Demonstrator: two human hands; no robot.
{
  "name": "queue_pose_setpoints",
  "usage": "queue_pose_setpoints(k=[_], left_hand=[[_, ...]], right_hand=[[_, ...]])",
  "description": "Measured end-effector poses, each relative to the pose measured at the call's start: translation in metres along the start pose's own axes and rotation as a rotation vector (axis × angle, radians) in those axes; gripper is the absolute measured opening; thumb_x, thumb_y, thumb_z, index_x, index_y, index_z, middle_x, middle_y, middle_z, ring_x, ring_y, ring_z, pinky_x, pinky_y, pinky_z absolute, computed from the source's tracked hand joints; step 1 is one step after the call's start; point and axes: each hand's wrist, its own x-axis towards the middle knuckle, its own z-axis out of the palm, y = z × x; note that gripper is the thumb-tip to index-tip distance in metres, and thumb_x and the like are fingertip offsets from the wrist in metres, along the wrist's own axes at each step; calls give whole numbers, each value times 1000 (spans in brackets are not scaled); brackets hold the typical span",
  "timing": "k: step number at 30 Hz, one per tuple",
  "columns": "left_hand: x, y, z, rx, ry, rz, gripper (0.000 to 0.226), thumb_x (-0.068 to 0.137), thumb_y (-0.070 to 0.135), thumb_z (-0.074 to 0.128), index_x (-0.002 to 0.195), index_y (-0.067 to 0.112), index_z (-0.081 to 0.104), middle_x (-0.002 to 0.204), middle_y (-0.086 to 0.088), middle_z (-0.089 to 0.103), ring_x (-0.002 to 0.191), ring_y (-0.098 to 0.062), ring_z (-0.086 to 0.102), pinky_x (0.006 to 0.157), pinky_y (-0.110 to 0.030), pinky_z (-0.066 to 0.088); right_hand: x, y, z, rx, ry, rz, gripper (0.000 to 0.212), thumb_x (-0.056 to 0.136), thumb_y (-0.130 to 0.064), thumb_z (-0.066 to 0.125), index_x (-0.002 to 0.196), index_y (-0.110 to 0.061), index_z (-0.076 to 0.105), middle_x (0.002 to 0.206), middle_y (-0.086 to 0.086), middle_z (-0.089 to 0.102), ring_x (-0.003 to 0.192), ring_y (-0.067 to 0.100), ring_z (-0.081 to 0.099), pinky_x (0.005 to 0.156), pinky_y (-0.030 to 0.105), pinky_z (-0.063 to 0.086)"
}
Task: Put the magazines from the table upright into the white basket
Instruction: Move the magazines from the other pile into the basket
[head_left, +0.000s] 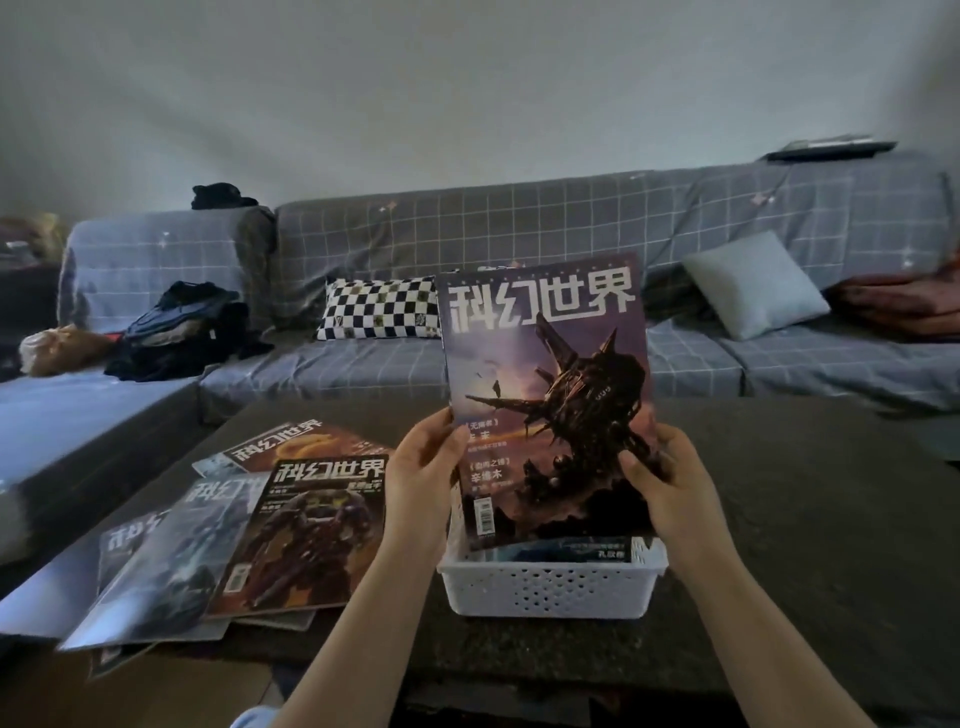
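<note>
A purple magazine (550, 395) with a dark spaceship cover stands upright, its lower edge inside the white perforated basket (550, 590). My left hand (423, 467) grips its left edge and my right hand (660, 473) grips its right edge. Another magazine (587, 550) shows inside the basket in front of it. Several more magazines (306, 530) lie fanned out flat on the dark table (805, 519) to the left of the basket.
A grey checked sofa (519, 234) runs behind the table, with a checkered cushion (379, 309), a pale cushion (753, 283) and a heap of dark clothes (182, 332). A cardboard sheet (156, 691) lies under the table's near left corner.
</note>
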Motion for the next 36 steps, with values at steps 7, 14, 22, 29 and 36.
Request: queue_pose_setpoints(k=[7, 14, 22, 29, 36], left_hand=[[9, -27, 4, 280, 77, -26, 25, 88, 6, 63, 88, 27, 76, 84, 15, 74, 82, -5, 69, 71, -20, 55], [6, -53, -7, 476, 162, -16, 16, 84, 15, 70, 83, 31, 69, 83, 9, 72, 79, -6, 67, 65, -20, 50], [10, -57, -7, 444, 191, -20, 12, 78, 19, 75, 77, 30, 71, 73, 13, 73, 68, 0, 66, 60, -19, 48], [10, -70, -10, 488, 273, -11, 22, 77, 27, 77, 90, 34, 61, 89, 11, 69, 78, 1, 64, 58, -10, 44], [16, -76, 1, 548, -34, 34, 50, 98, 28, 48, 146, 32, 32, 110, 13, 69, 84, 9, 63, 63, -5, 46]], right_hand=[[11, 35, -5, -213, -15, 90, 20, 89, -15, 62, 90, -34, 56, 92, -15, 67, 89, 8, 63, 74, 27, 47], [11, 53, -4, -370, 38, 80, 16, 88, -20, 64, 89, -34, 57, 83, -17, 65, 75, 2, 62, 56, 16, 41], [13, 54, -1, -355, 132, 31, 14, 88, -17, 64, 95, -29, 61, 84, -9, 69, 78, 9, 66, 66, 27, 50], [12, 56, 2, -412, 177, 10, 19, 84, -19, 68, 98, -26, 56, 92, -7, 64, 87, 14, 63, 69, 27, 49], [26, 53, 7, -310, -28, 79, 72, 90, -29, 60, 149, -25, 20, 144, -6, 44, 131, 16, 42, 96, 28, 37]])
